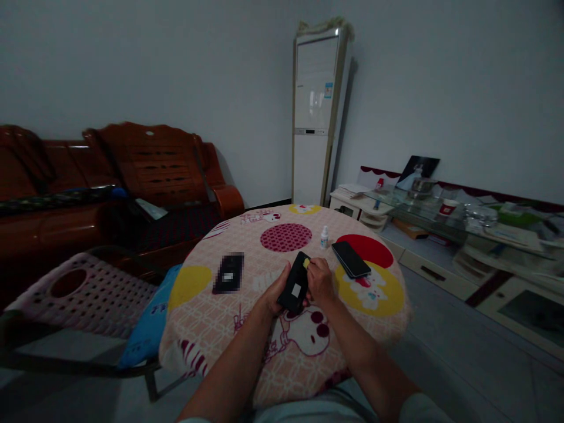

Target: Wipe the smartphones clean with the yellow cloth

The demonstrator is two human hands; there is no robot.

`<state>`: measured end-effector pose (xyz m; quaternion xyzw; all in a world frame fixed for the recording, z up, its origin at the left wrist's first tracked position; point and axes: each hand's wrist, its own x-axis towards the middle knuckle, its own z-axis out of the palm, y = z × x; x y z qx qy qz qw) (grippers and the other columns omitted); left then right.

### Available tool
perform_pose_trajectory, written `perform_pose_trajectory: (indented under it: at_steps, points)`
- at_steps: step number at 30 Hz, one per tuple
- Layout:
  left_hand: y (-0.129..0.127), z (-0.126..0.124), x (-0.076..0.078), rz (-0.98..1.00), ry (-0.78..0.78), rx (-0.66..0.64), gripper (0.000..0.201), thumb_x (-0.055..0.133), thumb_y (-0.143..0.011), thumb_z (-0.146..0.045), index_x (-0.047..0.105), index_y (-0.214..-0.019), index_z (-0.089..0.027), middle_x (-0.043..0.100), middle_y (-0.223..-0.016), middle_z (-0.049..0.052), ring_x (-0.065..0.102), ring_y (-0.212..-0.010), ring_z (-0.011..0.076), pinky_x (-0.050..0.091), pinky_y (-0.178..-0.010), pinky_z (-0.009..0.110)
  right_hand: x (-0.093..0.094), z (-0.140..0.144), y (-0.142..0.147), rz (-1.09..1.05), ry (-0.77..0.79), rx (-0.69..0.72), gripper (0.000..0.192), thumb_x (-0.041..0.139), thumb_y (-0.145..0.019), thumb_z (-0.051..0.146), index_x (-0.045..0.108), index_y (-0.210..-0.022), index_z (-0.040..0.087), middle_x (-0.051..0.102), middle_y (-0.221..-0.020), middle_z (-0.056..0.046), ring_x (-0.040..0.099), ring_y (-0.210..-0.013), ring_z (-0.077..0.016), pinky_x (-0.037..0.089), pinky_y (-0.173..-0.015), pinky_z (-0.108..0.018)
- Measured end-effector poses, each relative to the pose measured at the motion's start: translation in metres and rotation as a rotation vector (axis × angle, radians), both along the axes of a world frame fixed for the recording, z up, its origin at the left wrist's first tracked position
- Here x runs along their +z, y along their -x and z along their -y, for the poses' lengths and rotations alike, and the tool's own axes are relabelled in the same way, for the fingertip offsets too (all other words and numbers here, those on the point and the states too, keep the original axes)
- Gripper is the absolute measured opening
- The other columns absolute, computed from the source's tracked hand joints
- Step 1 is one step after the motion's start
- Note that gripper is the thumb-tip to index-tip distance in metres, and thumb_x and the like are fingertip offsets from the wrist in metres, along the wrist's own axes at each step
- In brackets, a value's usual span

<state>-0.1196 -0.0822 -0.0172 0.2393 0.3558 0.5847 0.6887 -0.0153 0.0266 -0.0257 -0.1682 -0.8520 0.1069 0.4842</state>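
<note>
One black thing (pixel 289 282) is over the table (pixel 238 244), gripped by the left hand (pixel 277 293), likely to keep it still, while the right hand (pixel 321 279) pinches a yellow bit (pixel 305 264) at its far end. A phone (pixel 351 259) and bottle (pixel 324 238) sit right, maybe for easy reach.

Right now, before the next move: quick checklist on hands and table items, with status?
1. Left hand grips the black device: ok, fingers wrap its edge.
2. Right hand at the small yellow piece: ok, fingertips meet it near the device's far end.
3. Firm pinch on the yellow piece: cannot tell.
4. Small white bottle upright, apart from both hands: ok.
5. Dark phone flat on the table, apart from the right hand: ok.
6. Pixelated dark item, left side, identified: cannot tell.
</note>
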Motion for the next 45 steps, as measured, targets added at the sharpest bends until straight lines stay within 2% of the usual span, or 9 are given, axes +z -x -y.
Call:
perform_pose_trajectory:
  at_steps: [11, 17, 24, 28, 37, 45]
  points:
    - [-0.003, 0.006, 0.01, -0.033, 0.041, -0.028, 0.079, 0.026, -0.083, -0.076, 0.063, -0.1, -0.008, 0.069, -0.075, 0.017, 0.066, -0.056, 0.0216, 0.049, -0.049, 0.027, -0.001, -0.01, 0.003, -0.028, 0.011, -0.056, 0.027, 0.041, -0.087, 0.009, 0.063, -0.077, 0.017, 0.057, -0.088, -0.008, 0.048, -0.088, -0.0212, 0.044, -0.08, -0.034]
    - [-0.004, 0.005, 0.009, -0.046, 0.055, -0.024, 0.079, 0.025, -0.083, -0.075, 0.064, -0.098, -0.008, 0.069, -0.075, 0.017, 0.065, -0.055, 0.0212, 0.048, -0.046, 0.026, 0.001, -0.006, 0.003, -0.03, 0.018, -0.043, 0.027, 0.04, -0.088, 0.008, 0.062, -0.076, 0.017, 0.057, -0.087, -0.008, 0.048, -0.087, -0.0213, 0.044, -0.08, -0.034]
    - [-0.013, 0.002, 0.015, -0.082, 0.101, 0.289, 0.064, 0.038, -0.084, -0.071, 0.062, -0.093, -0.012, 0.067, -0.07, 0.009, 0.064, -0.055, 0.0196, 0.053, -0.052, 0.031, -0.001, 0.014, 0.005, 0.01, 0.031, 0.045, 0.025, 0.043, -0.085, 0.006, 0.058, -0.069, 0.02, 0.055, -0.081, -0.007, 0.049, -0.084, -0.0202, 0.044, -0.076, -0.032]
    - [-0.016, -0.001, 0.015, -0.149, 0.108, 0.363, 0.058, 0.044, -0.083, -0.068, 0.061, -0.091, -0.013, 0.066, -0.07, 0.007, 0.064, -0.056, 0.0179, 0.052, -0.053, 0.029, -0.003, 0.017, 0.009, -0.049, 0.036, 0.069, 0.025, 0.044, -0.086, 0.007, 0.056, -0.068, 0.019, 0.055, -0.079, -0.006, 0.049, -0.082, -0.0201, 0.044, -0.074, -0.032]
    - [-0.011, -0.005, -0.001, -0.243, 0.018, 0.388, 0.054, 0.053, -0.079, -0.066, 0.062, -0.094, -0.015, 0.066, -0.075, 0.005, 0.065, -0.066, 0.0177, 0.052, -0.06, 0.027, 0.003, 0.02, 0.01, -0.099, 0.006, 0.08, 0.028, 0.042, -0.089, 0.01, 0.058, -0.069, 0.02, 0.056, -0.083, -0.006, 0.049, -0.083, -0.0192, 0.044, -0.075, -0.032]
    - [-0.012, -0.001, 0.011, -0.089, 0.076, 0.331, 0.063, 0.04, -0.084, -0.069, 0.063, -0.097, -0.012, 0.068, -0.077, 0.01, 0.066, -0.064, 0.0204, 0.054, -0.059, 0.031, -0.001, 0.013, 0.008, -0.069, 0.023, 0.047, 0.028, 0.041, -0.088, 0.008, 0.06, -0.071, 0.019, 0.056, -0.084, -0.007, 0.049, -0.084, -0.0201, 0.045, -0.076, -0.033]
